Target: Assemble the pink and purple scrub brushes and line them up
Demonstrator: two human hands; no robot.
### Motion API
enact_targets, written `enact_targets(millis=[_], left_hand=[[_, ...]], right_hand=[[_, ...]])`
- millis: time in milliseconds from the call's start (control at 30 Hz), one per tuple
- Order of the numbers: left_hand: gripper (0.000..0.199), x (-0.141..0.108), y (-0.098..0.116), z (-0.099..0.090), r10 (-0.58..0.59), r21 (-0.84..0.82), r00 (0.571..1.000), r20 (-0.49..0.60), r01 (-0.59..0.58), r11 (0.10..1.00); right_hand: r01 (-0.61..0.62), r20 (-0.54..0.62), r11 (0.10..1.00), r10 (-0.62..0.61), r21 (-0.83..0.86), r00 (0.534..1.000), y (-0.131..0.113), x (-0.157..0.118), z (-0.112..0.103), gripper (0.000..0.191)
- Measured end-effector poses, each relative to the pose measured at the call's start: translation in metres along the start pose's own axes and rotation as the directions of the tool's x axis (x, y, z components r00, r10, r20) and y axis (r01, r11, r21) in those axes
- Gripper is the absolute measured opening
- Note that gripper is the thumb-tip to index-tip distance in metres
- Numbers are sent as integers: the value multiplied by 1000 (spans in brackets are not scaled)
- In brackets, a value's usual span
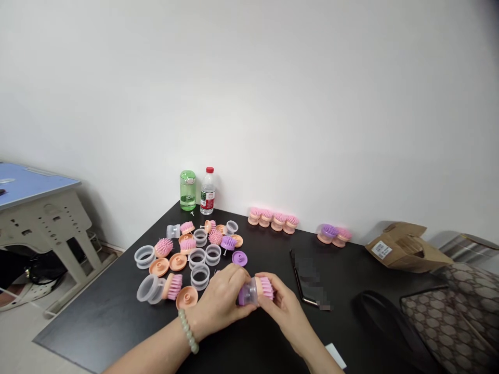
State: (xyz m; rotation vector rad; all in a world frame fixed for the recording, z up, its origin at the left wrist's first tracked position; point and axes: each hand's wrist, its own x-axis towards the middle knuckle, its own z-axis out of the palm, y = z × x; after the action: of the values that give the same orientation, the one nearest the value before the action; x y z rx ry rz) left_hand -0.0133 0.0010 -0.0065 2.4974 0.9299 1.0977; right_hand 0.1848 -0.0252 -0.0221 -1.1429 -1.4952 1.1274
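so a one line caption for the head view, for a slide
Two hands hold a pink-bristled brush above a black table of loose brush parts.

Beaded bracelet (187, 331) — pale green, round beads — bare forearms, bare hands (249, 304)

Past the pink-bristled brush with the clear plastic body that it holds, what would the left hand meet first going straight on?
Probably the right hand, at the bristle end of the brush, just ahead of the left hand, though depth is unclear.
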Motion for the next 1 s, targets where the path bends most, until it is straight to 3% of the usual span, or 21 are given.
enact_targets(millis=[133,267,433,533,633,700,767,867,1000], left_hand=[[24,-1,-1,2,-15,-2,1000,10,15,1000],[23,0,1,2,-33,-37,998,54,35,999],[32,7,7,-9,-218,-212,966,141,245,946],[32,12,6,-19,-324,-472,900,293,431,769],[35,14,3,-27,-334,-721,823,460,566,400],[39,15,0,-31,-317,-814,825,469,543,209],[44,15,-2,-33,-320,-888,867,383,440,130],[49,14,-4,-32,-346,-945,912,220,287,155],[43,12,-7,-29,-338,-951,929,151,229,206]], right_hand=[[33,-3,996,-33,86,999,-3,-1,-1,63],[-16,4,1000,16,2,1000,-7,0,-3,40],[50,28,999,-50,1,998,-20,-3,-4,36],[190,44,981,-191,27,981,-24,-6,-11,35],[293,-70,956,-291,17,954,-19,-4,-23,34],[258,-137,966,-260,-35,956,-14,0,-29,36],[123,-105,983,-138,-133,985,-8,3,-29,36],[-28,0,944,30,-328,1000,-1,7,-17,30],[44,17,893,-41,-449,999,6,5,4,41]])
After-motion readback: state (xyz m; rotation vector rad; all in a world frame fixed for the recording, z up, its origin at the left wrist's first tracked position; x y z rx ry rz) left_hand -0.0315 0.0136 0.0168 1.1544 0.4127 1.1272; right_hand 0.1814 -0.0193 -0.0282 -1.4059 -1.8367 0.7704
